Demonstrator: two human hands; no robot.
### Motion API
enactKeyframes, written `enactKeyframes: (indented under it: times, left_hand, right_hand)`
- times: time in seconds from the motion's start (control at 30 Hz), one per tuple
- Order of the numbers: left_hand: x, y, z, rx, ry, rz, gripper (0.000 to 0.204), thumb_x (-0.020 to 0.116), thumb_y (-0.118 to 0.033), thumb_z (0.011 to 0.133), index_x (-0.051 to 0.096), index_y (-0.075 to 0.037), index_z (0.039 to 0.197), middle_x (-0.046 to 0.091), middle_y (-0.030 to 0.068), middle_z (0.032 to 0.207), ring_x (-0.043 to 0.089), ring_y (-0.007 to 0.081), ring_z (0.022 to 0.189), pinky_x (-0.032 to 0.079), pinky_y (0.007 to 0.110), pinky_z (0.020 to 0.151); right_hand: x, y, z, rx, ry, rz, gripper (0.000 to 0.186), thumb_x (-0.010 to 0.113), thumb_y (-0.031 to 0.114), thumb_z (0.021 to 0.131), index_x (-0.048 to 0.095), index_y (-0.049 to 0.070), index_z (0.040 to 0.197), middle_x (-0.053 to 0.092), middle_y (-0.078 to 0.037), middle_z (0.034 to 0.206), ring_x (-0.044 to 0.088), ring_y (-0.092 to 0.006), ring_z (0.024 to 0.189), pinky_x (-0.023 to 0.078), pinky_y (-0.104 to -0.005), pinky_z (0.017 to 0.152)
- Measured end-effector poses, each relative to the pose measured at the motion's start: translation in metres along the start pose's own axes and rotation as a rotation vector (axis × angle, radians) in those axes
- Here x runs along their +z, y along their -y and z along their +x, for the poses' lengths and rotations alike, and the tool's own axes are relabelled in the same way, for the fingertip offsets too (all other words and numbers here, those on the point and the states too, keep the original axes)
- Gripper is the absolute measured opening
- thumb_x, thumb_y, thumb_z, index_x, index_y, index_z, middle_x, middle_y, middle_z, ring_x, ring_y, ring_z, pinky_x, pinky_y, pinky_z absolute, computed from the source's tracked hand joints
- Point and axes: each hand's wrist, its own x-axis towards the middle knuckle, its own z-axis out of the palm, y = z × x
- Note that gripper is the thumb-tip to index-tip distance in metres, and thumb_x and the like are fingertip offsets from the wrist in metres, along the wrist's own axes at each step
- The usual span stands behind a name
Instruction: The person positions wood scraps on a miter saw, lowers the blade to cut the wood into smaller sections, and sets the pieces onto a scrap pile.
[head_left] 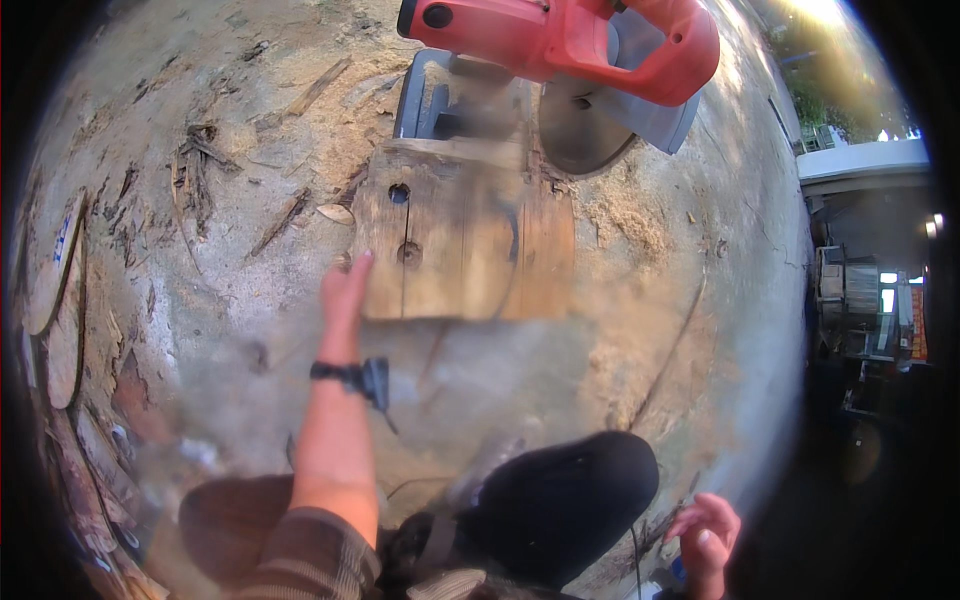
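A red power saw [570, 40] with a round toothed-edge blade [580, 125] stands at the far middle of the ground. In front of it lies a wooden board [460, 240] with a dark knot hole, a second knot and long cracks. My left hand [345, 285] is at the board's left edge, thumb against it and fingers partly hidden and blurred, closed on the edge. A dark strap with a small device [360, 378] is round my left wrist. My right hand [705, 535] is low at the right, near my knee, fingers loosely bent and apart, holding nothing visible.
Sawdust [625, 225] and splintered bark [195, 165] lie on the rough ground. Several wood slabs [65, 330] lie along the left rim. My dark-clad knee [575, 500] is in front of me. A shaded room [870, 290] opens at the far right.
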Motion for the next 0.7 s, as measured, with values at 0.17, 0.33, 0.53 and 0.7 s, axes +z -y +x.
enactKeyframes:
  times: [0.17, 0.33, 0.53, 0.7]
  left_hand:
    - [-0.014, -0.008, 0.003, -0.006, -0.007, -0.104, 0.053, 0.069, -0.042, 0.075, 0.065, 0.008, 0.091, 0.066, 0.0221, 0.087, 0.064, 0.0286, 0.084, 0.047, 0.038, 0.074]
    - [-0.009, -0.004, 0.003, 0.050, -0.093, -0.013, 0.051, 0.069, -0.042, 0.075, 0.065, 0.006, 0.089, 0.067, 0.0179, 0.081, 0.064, 0.0264, 0.076, 0.047, 0.037, 0.071]
    - [-0.015, -0.006, 0.002, -0.048, 0.008, -0.117, 0.045, 0.070, -0.037, 0.076, 0.066, 0.003, 0.094, 0.067, 0.0145, 0.088, 0.062, 0.0204, 0.081, 0.046, 0.033, 0.075]
    - [-0.009, 0.004, 0.010, 0.003, -0.025, -0.117, 0.047, 0.070, -0.042, 0.075, 0.065, 0.004, 0.088, 0.066, 0.0136, 0.081, 0.061, 0.0209, 0.074, 0.046, 0.035, 0.070]
  right_hand:
    - [0.097, 0.040, 0.064, -0.261, 0.400, 0.255, 0.056, 0.060, 0.024, 0.082, 0.043, -0.006, 0.126, 0.060, -0.024, 0.089, 0.060, -0.0294, 0.064, 0.053, -0.0361, 0.051]
    - [0.200, 0.078, 0.117, -0.316, 0.585, 0.447, 0.061, 0.062, 0.024, 0.082, 0.040, -0.008, 0.129, 0.060, -0.026, 0.095, 0.062, -0.0332, 0.071, 0.053, -0.0396, 0.063]
    - [0.244, 0.112, 0.184, -0.924, 0.321, -0.046, 0.054, 0.057, 0.014, 0.085, 0.039, -0.010, 0.129, 0.057, -0.020, 0.112, 0.058, -0.0270, 0.098, 0.048, -0.0395, 0.085]
    - [0.230, 0.181, 0.278, -0.918, -0.141, -0.221, 0.045, 0.053, 0.016, 0.090, 0.044, -0.009, 0.126, 0.058, -0.018, 0.113, 0.057, -0.0198, 0.100, 0.045, -0.0332, 0.087]
